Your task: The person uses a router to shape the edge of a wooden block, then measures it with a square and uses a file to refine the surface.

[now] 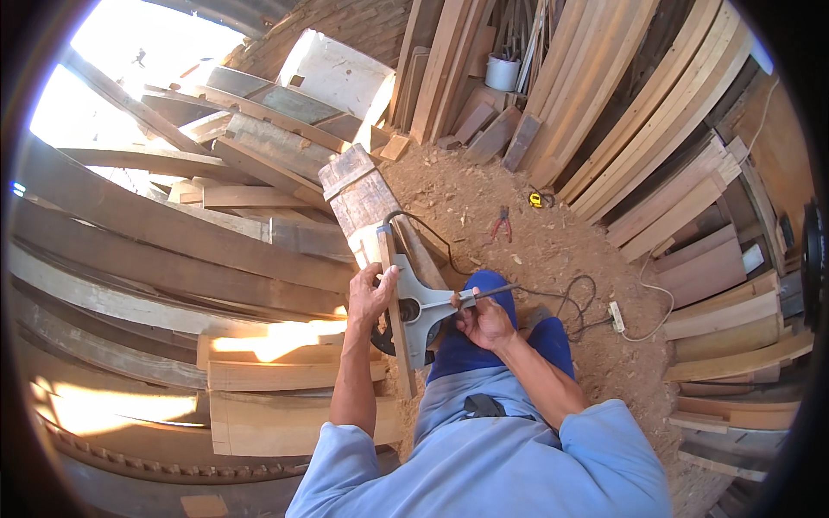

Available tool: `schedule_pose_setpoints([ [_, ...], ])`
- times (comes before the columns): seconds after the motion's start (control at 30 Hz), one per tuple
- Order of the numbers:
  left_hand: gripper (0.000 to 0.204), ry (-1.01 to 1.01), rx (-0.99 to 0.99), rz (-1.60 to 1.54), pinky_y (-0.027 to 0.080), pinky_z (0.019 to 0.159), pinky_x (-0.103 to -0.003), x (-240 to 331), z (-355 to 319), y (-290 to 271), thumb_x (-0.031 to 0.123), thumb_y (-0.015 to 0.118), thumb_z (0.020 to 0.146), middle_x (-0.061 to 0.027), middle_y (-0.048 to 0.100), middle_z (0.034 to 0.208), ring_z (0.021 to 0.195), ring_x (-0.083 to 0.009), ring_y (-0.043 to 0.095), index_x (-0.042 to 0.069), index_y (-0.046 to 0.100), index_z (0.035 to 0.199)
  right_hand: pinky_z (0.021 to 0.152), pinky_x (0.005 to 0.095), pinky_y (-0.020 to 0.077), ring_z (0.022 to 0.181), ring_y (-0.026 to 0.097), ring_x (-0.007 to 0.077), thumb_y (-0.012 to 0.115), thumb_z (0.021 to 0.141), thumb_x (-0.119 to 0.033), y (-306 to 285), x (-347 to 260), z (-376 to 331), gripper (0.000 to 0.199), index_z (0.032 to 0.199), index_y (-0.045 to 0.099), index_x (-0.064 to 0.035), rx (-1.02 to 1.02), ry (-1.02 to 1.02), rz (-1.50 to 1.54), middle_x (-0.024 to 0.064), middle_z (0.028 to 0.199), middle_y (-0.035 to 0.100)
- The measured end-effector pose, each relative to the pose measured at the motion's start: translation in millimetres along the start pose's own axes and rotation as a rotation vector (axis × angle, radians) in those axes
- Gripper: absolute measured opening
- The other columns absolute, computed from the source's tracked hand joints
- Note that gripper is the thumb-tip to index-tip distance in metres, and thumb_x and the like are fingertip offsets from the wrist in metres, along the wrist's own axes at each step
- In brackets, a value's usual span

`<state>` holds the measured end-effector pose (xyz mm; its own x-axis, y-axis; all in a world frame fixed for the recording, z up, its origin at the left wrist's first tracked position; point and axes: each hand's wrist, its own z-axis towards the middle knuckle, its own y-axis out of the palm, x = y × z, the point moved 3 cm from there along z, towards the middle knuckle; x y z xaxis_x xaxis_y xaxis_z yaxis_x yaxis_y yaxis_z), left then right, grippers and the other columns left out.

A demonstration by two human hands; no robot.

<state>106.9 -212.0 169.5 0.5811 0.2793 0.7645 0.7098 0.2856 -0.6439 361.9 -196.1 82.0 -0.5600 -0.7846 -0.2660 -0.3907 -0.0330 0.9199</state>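
I note a grey metal saw base [420, 312] with a black blade guard [381, 332]. Trousers [484, 341] deep blue, shirt [484, 457] pale blue. Planks [656, 112] tan to reddish brown; weathered beams [173, 259] grey-brown. Sawdust floor [535, 250] ochre. Pliers [502, 226] red-handled, tape measure [536, 199] yellow, bucket [502, 72] white, cable [577, 304] black.
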Motion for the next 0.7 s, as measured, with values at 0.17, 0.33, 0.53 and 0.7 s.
schedule_pose_setpoints([
  [0.17, 0.044, -0.049, -0.039, -0.126, 0.046, 0.059, -0.035, 5, 7, -2, 0.039, 0.069, 0.092, -0.0112, 0.061, 0.064, 0.062, -0.0156, 0.056, -0.005, 0.068, 0.086, 0.071, 0.0301, 0.0529, 0.079, 0.065, 0.0144, 0.06, 0.103, -0.037, 11, -4, 0, 0.029, 0.102, 0.068, -0.0092, -0.039, -0.044, -0.013, 0.0057, 0.095, 0.074],
  [0.33, 0.042, -0.082, -0.036, -0.162, 0.044, 0.057, -0.033, -4, 5, -5, 0.036, 0.07, 0.092, -0.0083, 0.061, 0.065, 0.063, -0.012, 0.054, -0.005, 0.068, 0.086, 0.069, 0.0281, 0.0506, 0.072, 0.06, 0.0122, 0.059, 0.104, -0.031, 12, -12, 12, 0.02, 0.097, 0.058, -0.0126, -0.011, -0.102, -0.038, 0.0101, 0.106, 0.074],
  [0.53, 0.037, -0.054, -0.029, -0.143, 0.046, 0.061, -0.033, -6, 5, 2, 0.033, 0.071, 0.091, -0.0093, 0.064, 0.071, 0.066, -0.014, 0.056, -0.003, 0.07, 0.093, 0.061, 0.0268, 0.0451, 0.061, 0.046, 0.0068, 0.056, 0.105, -0.035, -7, -16, 6, 0.021, 0.1, 0.058, -0.0148, 0.049, 0.04, -0.145, 0.0066, 0.097, 0.073],
  [0.7, 0.036, -0.02, -0.018, -0.158, 0.046, 0.062, -0.034, -13, 3, 2, 0.033, 0.072, 0.09, -0.0111, 0.064, 0.074, 0.068, -0.0153, 0.058, -0.003, 0.071, 0.096, 0.058, 0.0242, 0.0408, 0.058, 0.039, 0.0047, 0.056, 0.105, -0.037, -6, -10, 5, 0.023, 0.098, 0.058, -0.0152, 0.066, -0.002, -0.192, 0.0053, 0.095, 0.072],
])
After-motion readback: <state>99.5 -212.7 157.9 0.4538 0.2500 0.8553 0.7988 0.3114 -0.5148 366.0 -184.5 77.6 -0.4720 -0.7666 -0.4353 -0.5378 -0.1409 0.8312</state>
